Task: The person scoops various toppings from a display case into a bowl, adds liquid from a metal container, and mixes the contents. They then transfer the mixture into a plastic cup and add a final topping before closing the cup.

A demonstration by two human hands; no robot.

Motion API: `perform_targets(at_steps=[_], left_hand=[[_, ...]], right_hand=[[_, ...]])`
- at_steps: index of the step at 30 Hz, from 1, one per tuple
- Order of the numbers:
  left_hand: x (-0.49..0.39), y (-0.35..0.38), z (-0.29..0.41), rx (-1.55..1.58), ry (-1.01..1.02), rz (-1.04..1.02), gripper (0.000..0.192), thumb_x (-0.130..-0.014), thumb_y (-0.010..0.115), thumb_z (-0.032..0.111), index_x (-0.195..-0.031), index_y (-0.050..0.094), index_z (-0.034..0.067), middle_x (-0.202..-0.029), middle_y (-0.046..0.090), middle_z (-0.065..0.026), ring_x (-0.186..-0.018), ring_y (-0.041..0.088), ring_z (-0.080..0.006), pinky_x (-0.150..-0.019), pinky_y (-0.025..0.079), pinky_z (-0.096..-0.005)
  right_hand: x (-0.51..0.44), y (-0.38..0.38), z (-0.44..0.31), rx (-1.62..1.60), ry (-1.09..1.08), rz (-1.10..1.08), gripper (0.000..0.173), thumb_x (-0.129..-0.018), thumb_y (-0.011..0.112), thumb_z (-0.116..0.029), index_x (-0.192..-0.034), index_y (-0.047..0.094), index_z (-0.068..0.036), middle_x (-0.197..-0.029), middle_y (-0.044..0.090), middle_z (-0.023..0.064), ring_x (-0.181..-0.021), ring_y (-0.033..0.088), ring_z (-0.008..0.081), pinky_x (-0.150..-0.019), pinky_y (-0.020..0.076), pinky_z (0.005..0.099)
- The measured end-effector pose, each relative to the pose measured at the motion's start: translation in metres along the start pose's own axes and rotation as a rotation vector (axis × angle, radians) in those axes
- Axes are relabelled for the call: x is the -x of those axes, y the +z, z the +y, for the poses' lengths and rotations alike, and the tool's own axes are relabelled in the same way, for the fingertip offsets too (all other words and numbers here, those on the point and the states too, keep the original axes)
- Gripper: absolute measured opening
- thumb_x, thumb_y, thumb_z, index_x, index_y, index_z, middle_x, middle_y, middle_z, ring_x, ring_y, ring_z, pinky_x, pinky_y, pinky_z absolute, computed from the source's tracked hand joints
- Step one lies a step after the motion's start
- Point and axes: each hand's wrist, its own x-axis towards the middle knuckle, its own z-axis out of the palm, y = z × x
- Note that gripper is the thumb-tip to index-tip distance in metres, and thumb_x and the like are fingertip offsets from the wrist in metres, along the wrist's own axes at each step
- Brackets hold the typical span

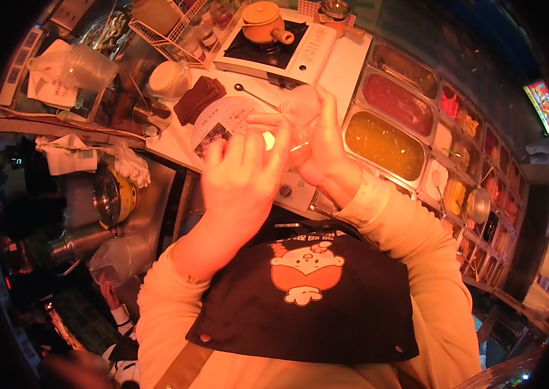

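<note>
My right hand [325, 146] holds a clear plastic cup [299, 104], tilted, its palm turned towards it. Close against the cup, my left hand [245, 163] has its back up and fingers bent. A small bright white spot shows beside the left fingers; whether they grip anything is hidden. Under the hands lies a round printed sheet [225, 114] bearing writing and a picture. A dark spoon [255, 95] rests beyond it, its far end hidden by the cup. Left of the spoon sits a folded dark cloth [200, 99].
A portable gas stove [311, 51] carries a lidded clay pot [262, 24]. Steel pans of red liquid [398, 102] and yellow liquid [384, 146] stand right, beside several topping containers. A lidded jar [167, 80] stands left. At lower left, another person's hand [105, 287] touches a clear plastic bag [123, 257].
</note>
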Motion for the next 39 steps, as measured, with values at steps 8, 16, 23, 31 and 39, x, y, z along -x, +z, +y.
perform_targets(at_steps=[8, 16, 23, 31, 39], left_hand=[[-0.002, 0.007, 0.0, 0.133, -0.013, -0.121, 0.067, -0.065, 0.077, 0.01, -0.13, 0.064, 0.014, -0.1, 0.059, -0.0073, -0.091, 0.059, -0.0256, -0.079, 0.049, -0.0409], [-0.013, 0.003, 0.003, -0.045, 0.125, -0.093, 0.047, -0.077, 0.066, 0.015, -0.124, 0.066, 0.011, -0.096, 0.06, -0.008, -0.086, 0.058, -0.0216, -0.076, 0.044, -0.0384], [-0.015, 0.013, -0.001, -0.082, 0.201, -0.026, 0.049, -0.078, 0.065, 0.014, -0.127, 0.065, 0.012, -0.102, 0.062, -0.0075, -0.087, 0.058, -0.0208, -0.08, 0.043, -0.0402], [-0.003, 0.012, -0.001, 0.013, 0.081, 0.048, 0.047, -0.081, 0.063, 0.014, -0.127, 0.065, 0.016, -0.112, 0.064, -0.0089, -0.093, 0.059, -0.021, -0.085, 0.042, -0.043], [0.003, 0.036, -0.005, -0.067, 0.143, 0.066, 0.051, -0.078, 0.068, 0.008, -0.128, 0.066, 0.018, -0.114, 0.063, -0.0046, -0.101, 0.06, -0.0188, -0.089, 0.04, -0.0435]], right_hand=[[0.002, -0.007, -0.005, -0.028, 0.002, -0.007, 0.085, -0.096, 0.02, -0.07, -0.115, 0.058, 0.003, -0.117, 0.067, 0.0282, -0.11, 0.065, 0.0372, -0.096, 0.0526, 0.0461], [-0.001, -0.014, 0.0, -0.218, 0.161, 0.08, 0.077, -0.095, 0.023, -0.071, -0.112, 0.052, -0.002, -0.119, 0.067, 0.0257, -0.112, 0.063, 0.0364, -0.105, 0.0437, 0.0453], [0.001, -0.02, 0.002, -0.187, 0.047, -0.008, 0.067, -0.096, 0.025, -0.07, -0.113, 0.049, -0.01, -0.118, 0.069, 0.0237, -0.101, 0.064, 0.0301, -0.081, 0.0509, 0.0438], [0.006, -0.02, -0.009, -0.249, -0.012, -0.055, 0.071, -0.096, 0.026, -0.068, -0.115, 0.048, -0.004, -0.12, 0.066, 0.0252, -0.111, 0.064, 0.0335, -0.088, 0.053, 0.0463], [-0.013, -0.038, 0.004, 0.241, -0.306, 0.116, 0.066, -0.099, 0.045, -0.06, -0.122, 0.048, 0.002, -0.102, 0.063, 0.0189, -0.105, 0.064, 0.0287, -0.093, 0.0521, 0.0393]])
